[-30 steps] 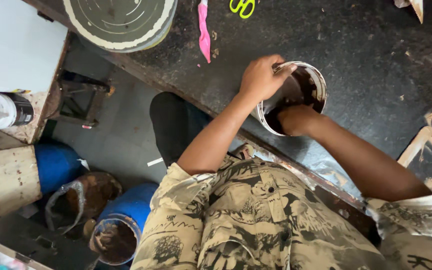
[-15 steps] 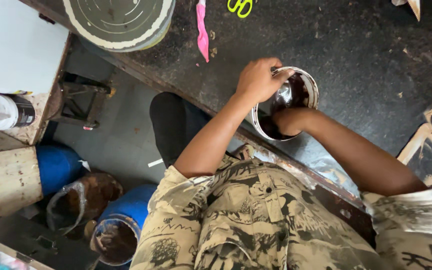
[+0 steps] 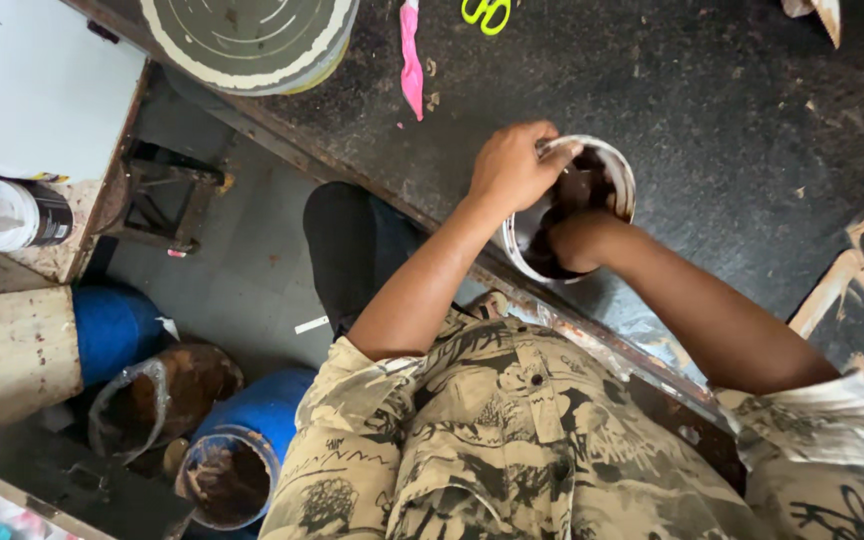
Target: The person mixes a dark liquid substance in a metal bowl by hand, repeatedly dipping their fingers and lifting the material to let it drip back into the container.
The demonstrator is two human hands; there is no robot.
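Head view: a metal bowl [image 3: 620, 170] stands on the black table [image 3: 712, 80], near its front edge. The bowl is held at its rim by the left hand [image 3: 512, 165], whose fingers are clamped over the edge, thumb outside. The right hand [image 3: 577, 240] is sunk into the dark paste [image 3: 592, 185] inside the bowl. Whether its fingers are curled or spread cannot be told, since they are covered by the paste.

The step in hand is judged to be the working of the paste by hand, the bowl being steadied meanwhile. A firm hold on the rim is called for, so that the bowl is not tipped towards the table edge.

A pink strip [image 3: 411, 60] and green scissors [image 3: 487, 12] are seen further back on the table, well apart from the bowl.
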